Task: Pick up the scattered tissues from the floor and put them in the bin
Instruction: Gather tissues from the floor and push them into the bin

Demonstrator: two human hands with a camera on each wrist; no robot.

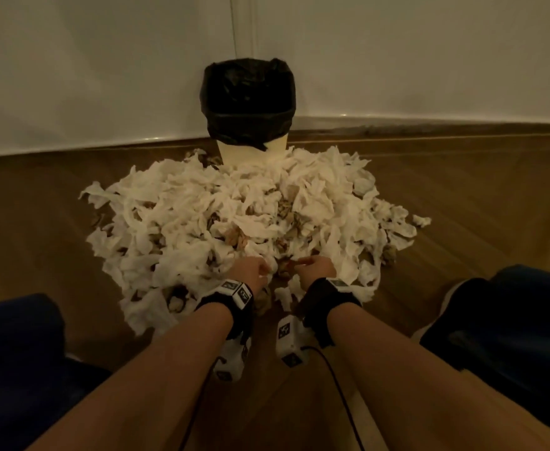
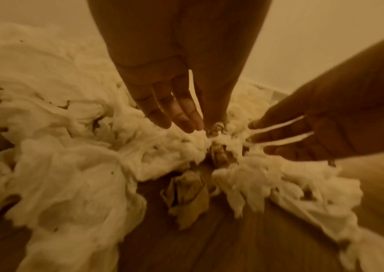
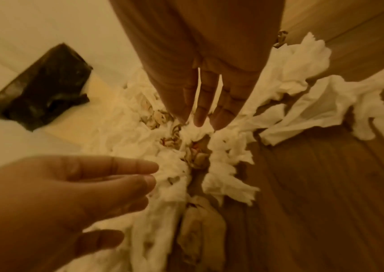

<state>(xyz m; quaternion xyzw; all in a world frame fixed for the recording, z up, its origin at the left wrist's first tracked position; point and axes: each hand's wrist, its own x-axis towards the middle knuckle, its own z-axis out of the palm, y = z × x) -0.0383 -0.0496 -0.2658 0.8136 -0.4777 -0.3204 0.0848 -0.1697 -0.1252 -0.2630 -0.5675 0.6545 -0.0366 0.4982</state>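
- Bare forearms, no sleeves.
- Black wrist straps [image 1: 231, 307] carrying white camera blocks [image 1: 288, 336] with black square markers.
- Black cables [image 1: 335, 379] trailing toward 6 o'clock.
- Dark blue trouser knees [image 1: 527, 320].

Both forearms reach toward 12 o'clock, left hand [image 1: 250, 271] and right hand [image 1: 316, 267] side by side, fingers [image 2: 181, 114] straight, loosely spread.

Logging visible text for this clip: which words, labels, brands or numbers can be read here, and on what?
No readable text anywhere.
Wrist devices: black-and-white square marker patterns only, no letters or numbers legible.
Bin, tissues, wall: no print or label.
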